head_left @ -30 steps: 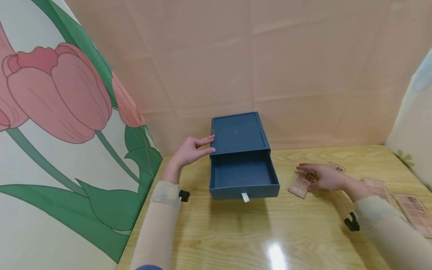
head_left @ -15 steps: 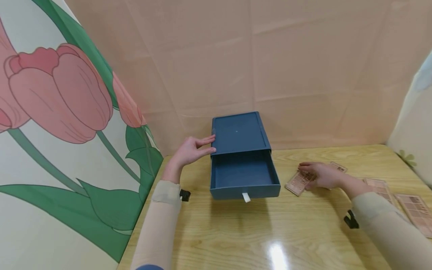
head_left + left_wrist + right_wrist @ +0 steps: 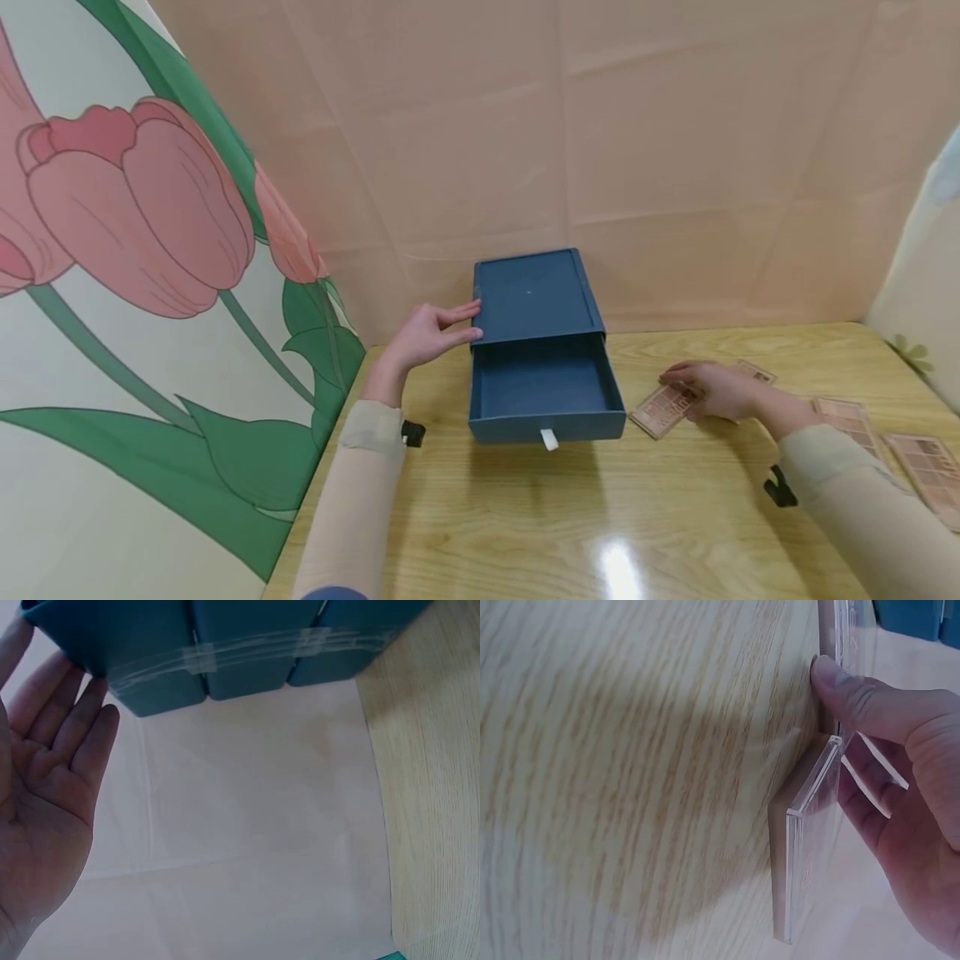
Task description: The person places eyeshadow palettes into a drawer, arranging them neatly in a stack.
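In the head view my left hand (image 3: 427, 335) reaches to the left side of a dark blue drawer box (image 3: 536, 293), fingers extended, tips at its edge. The left wrist view shows the same hand (image 3: 49, 772) with nearly straight fingers against the blue stacked units (image 3: 247, 645), which clear tape binds together. The top drawer (image 3: 543, 427) is pulled out and bare inside, with a white pull tab (image 3: 549, 439). To the right, my right hand (image 3: 720, 392) pinches an eyeshadow palette (image 3: 662, 412) between thumb and fingers, low over the table.
Another palette (image 3: 756, 372) lies just behind the right hand. Two more palettes, one near the right forearm (image 3: 851, 421) and one by the table's right edge (image 3: 926, 475), lie flat. A pinkish cloth (image 3: 712, 167) hangs behind the wooden table (image 3: 540, 517); a tulip-print panel (image 3: 150, 208) stands left.
The palette under my right hand has turned and shifted slightly left toward the drawer box, and the fingers have drawn in around it. The left hand stays at the box.
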Tool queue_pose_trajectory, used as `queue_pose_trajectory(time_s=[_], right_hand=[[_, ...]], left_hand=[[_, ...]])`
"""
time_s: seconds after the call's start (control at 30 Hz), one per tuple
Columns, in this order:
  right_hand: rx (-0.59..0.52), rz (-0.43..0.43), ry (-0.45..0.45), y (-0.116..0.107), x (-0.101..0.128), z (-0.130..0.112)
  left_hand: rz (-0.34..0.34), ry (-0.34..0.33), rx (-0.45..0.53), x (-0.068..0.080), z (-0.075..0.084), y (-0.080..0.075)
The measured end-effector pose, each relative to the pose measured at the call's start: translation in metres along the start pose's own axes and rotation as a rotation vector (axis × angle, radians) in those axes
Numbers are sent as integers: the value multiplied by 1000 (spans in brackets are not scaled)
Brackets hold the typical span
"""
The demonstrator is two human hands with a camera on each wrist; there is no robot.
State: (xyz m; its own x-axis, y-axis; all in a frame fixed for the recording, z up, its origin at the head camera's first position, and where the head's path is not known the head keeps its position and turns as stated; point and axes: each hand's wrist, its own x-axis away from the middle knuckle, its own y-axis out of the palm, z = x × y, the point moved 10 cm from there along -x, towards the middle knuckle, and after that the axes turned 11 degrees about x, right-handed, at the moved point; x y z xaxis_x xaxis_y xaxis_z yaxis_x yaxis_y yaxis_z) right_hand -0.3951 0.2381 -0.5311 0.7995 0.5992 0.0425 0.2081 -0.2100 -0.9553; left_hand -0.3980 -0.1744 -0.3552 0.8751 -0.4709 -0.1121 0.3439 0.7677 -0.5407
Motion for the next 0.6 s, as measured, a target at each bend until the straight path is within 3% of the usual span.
queue_pose_trajectory(time_s=[0.33,0.6], right_hand=[[74,31,-1,-6,0,-3],[118,107,-4,-14,3,-6]], left_hand=[[3,-3,11,0,0,-1],[2,-4,12,0,1,0]])
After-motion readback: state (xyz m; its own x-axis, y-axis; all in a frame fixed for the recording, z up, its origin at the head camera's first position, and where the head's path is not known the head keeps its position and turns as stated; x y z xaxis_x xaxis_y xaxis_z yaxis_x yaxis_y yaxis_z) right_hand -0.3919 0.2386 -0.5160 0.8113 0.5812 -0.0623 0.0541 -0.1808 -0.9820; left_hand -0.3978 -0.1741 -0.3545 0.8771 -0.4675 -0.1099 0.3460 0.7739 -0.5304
